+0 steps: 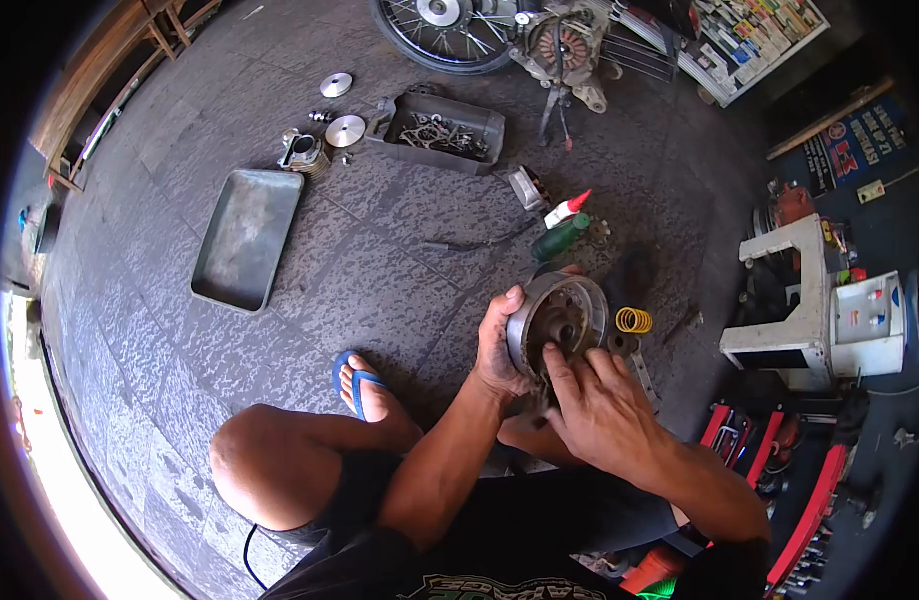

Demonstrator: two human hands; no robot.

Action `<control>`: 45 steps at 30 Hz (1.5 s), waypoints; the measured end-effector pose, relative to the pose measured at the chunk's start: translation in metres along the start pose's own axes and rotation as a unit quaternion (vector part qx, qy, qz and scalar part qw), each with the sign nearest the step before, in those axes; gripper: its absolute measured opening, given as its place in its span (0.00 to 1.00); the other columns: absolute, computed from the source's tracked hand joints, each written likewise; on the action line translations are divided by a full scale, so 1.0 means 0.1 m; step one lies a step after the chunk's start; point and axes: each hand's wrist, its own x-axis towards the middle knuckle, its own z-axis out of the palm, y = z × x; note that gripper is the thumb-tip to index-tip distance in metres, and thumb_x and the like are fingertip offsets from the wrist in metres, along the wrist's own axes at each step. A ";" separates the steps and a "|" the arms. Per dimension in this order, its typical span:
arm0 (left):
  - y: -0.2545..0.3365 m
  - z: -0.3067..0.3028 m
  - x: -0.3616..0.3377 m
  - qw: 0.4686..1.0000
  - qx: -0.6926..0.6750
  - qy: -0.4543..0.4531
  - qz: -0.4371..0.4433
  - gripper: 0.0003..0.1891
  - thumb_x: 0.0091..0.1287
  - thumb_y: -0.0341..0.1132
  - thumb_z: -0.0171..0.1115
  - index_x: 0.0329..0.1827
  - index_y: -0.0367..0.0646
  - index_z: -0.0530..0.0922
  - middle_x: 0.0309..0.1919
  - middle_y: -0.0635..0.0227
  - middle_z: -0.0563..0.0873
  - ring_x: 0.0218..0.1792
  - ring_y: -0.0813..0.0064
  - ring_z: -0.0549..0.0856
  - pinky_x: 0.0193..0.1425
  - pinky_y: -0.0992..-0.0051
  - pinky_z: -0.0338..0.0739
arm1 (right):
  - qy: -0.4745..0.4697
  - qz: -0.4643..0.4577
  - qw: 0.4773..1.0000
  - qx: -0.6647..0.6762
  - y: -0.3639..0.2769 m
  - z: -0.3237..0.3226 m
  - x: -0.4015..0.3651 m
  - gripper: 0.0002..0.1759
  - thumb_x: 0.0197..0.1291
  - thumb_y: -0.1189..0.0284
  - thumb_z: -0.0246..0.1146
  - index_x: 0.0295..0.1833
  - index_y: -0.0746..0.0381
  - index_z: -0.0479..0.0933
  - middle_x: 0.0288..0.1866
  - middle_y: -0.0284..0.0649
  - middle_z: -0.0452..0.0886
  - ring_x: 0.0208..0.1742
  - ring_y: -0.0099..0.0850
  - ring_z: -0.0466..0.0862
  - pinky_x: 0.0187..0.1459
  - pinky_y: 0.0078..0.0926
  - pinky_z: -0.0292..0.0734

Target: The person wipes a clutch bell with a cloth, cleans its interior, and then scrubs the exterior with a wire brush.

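Note:
A round metal clutch drum (521, 322) is tilted up in front of my knees, its open side facing me and a hub inside it. My left hand (497, 345) wraps round its left wall, thumb up along the outside. My right hand (602, 400) bears on the lower right rim with curled fingers, the index finger reaching in toward the hub. Whether a small part sits under those fingertips is hidden. Just right of the drum stands a yellow coil spring (635, 321). Beyond it lie a green bottle (561, 239) and a white bottle with a red cap (568, 208).
A grey metal tray (242, 240) lies on the floor at left. Farther off are a bin of bolts (440, 140), a cylinder block (305, 152), metal discs (346, 131) and a wheel with an engine (565, 55). A white stand (780, 290) and red tool trays (810, 520) are at right.

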 end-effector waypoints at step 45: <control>-0.19 0.23 -0.08 0.999 0.006 -0.016 -0.040 0.47 0.63 0.60 0.58 0.77 0.32 0.62 0.65 0.46 0.78 0.62 0.52 0.82 0.70 0.59 0.76 | 0.009 0.002 0.979 0.203 0.27 -0.02 -0.37 0.12 0.54 0.75 0.64 0.44 0.68 0.79 0.46 0.47 0.77 0.51 0.45 0.80 0.52 0.40 0.79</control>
